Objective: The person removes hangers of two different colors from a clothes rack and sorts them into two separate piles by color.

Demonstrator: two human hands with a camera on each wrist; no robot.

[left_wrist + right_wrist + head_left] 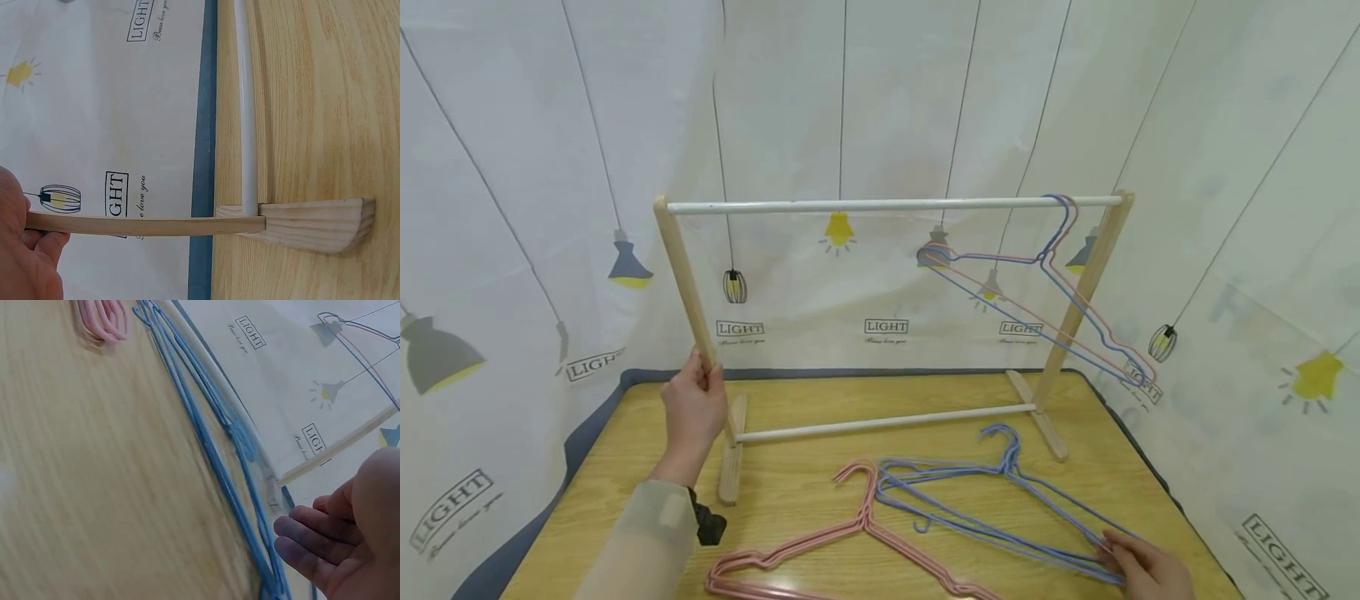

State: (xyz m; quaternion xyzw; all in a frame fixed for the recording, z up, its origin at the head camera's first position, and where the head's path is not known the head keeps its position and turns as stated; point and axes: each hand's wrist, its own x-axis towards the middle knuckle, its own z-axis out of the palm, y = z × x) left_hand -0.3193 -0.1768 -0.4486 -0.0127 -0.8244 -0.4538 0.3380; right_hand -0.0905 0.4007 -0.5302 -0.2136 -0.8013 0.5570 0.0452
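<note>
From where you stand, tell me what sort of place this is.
Probably a staged tabletop set, not a real laundry room: a small wooden rack with white rails stands on a wood-grain table, thin blue wire hangers lie loose, and a white lamp-printed curtain closes it in.

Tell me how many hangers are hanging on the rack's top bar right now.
2: a blue hanger and a pink hanger, hooked side by side at the right end of the top bar, swung out tilted.

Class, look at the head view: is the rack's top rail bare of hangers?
No: a blue hanger and a pink hanger hang from the top rail near its right end.
</note>
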